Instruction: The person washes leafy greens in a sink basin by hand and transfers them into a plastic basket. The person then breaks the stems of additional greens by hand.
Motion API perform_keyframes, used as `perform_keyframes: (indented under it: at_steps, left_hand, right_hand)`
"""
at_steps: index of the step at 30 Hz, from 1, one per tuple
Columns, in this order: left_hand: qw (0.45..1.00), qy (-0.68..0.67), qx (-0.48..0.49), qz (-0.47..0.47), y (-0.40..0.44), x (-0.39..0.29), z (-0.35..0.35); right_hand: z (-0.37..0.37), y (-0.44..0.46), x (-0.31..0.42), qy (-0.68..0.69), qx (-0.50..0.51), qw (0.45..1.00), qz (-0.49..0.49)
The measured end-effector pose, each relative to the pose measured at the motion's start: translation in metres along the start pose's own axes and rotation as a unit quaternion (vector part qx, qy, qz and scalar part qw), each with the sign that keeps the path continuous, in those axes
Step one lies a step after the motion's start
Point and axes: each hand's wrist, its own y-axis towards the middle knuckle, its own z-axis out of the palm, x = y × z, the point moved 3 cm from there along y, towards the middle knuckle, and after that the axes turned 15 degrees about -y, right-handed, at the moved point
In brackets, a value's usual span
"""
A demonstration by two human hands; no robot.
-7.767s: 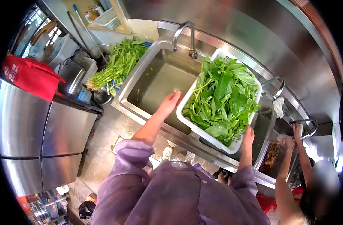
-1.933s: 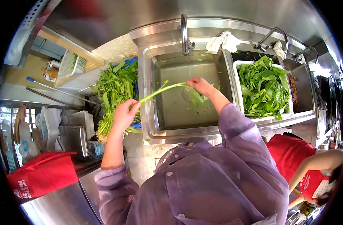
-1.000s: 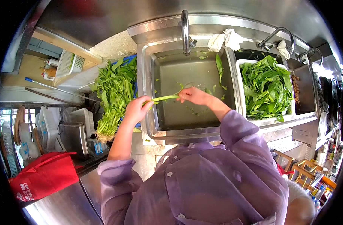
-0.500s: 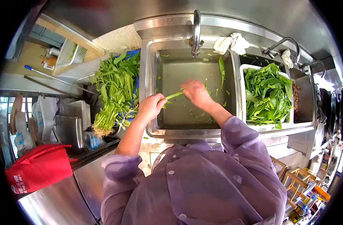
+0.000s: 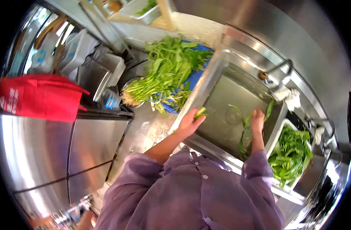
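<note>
My left hand (image 5: 191, 123) is closed around a short green vegetable stem (image 5: 200, 112), over the sink's left rim. My right hand (image 5: 257, 122) is inside the sink (image 5: 221, 100), its fingers curled together against a strand of leafy greens (image 5: 244, 123) that trails to the left and down. A long loose leaf (image 5: 269, 110) lies just right of that hand. The pile of leafy greens (image 5: 166, 73), roots toward me, rests on blue material to the left. More picked greens (image 5: 290, 153) fill a white basket right of the sink.
A curved faucet (image 5: 285, 73) stands at the sink's back edge beside a white cloth (image 5: 292, 99). On the left are a red bag (image 5: 41, 97), steel cabinet doors (image 5: 95, 147) and stacked containers. A white basket (image 5: 145, 13) sits on a shelf at the back.
The view has turned toward the left. My hands have moved apart: the left keeps a short stem at the sink's rim, while the right is lower in the sink with leafy greens.
</note>
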Motion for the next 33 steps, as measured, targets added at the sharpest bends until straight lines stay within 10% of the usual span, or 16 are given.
perform_keyframes:
  at_steps: [6, 9, 14, 24, 28, 33]
  left_hand:
    - [0.924, 0.204, -0.263, -0.189, 0.005, 0.103, -0.178]
    - [0.897, 0.306, -0.237, -0.212, 0.03, 0.147, -0.218]
    - [0.948, 0.277, -0.049, -0.147, 0.074, 0.169, -0.152]
    - [0.929, 0.25, 0.016, -0.272, 0.111, 0.216, -0.084]
    - [0.962, 0.185, 0.089, -0.182, 0.091, 0.194, -0.06]
    - [0.96, 0.182, -0.045, -0.21, 0.086, 0.179, -0.079]
  right_hand:
    - [-0.011, -0.004, 0.042, 0.083, 0.044, 0.994, -0.05]
    - [0.003, -0.019, 0.051, 0.137, 0.101, 0.984, -0.046]
    - [-0.013, -0.057, 0.087, 0.058, 0.09, 0.991, -0.077]
    - [0.004, -0.103, 0.068, 0.036, 0.167, 0.985, -0.016]
    - [0.013, -0.107, 0.087, 0.067, 0.19, 0.979, -0.006]
    - [0.014, -0.1, 0.099, 0.046, 0.184, 0.981, -0.044]
